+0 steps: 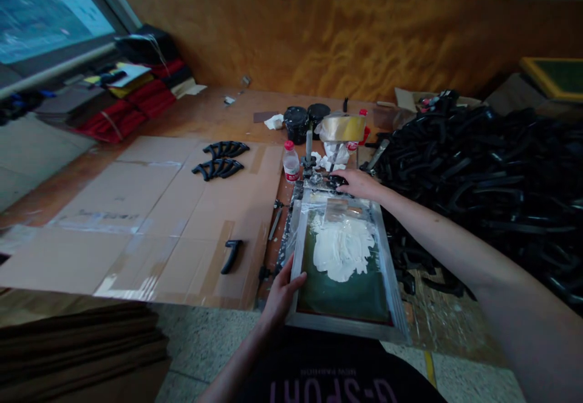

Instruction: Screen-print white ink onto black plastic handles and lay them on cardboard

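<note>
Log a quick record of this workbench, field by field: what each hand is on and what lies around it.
left hand: grips left rail of the metal-framed green printing screen, near corner
right hand: on a dark fitting at the screen's far end; grip unclear
on screen: smeared white paste
right side: large pile of black plastic parts
left side: flat brown cardboard sheets carrying two black curved parts and a short black handle
behind: clear plastic bottle with red cap, two round black jars

Black shirt (pixel 337 363) with pinkish lettering, perhaps "SPORT"; both forearms (pixel 449 240) bare.
</note>
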`<state>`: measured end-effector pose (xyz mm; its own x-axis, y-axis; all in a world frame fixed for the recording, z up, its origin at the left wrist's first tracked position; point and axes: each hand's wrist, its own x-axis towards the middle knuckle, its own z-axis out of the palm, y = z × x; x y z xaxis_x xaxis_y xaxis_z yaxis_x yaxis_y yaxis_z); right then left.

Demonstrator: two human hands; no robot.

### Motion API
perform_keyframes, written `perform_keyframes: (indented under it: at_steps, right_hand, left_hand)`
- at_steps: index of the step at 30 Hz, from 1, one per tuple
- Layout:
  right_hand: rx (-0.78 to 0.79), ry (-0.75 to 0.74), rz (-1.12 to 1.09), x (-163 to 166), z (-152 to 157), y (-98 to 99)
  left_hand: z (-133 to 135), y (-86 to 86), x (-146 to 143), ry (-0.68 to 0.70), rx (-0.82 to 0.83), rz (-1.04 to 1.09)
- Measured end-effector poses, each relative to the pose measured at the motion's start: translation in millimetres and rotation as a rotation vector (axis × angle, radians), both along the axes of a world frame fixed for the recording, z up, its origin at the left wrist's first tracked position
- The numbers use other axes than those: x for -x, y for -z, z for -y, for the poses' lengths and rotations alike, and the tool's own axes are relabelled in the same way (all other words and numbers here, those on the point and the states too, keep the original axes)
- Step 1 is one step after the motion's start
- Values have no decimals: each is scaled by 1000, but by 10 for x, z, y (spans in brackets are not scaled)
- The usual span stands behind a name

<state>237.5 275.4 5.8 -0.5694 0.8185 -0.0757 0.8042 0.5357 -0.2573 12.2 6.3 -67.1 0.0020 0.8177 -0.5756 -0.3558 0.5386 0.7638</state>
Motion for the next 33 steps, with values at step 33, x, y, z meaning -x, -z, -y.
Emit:
perform_keyframes:
  at_steps: [33]
  right_hand:
    - [13,-101,-66,39,-54,37]
  left_hand:
    - [-9,-18,-12,-10,-6,16]
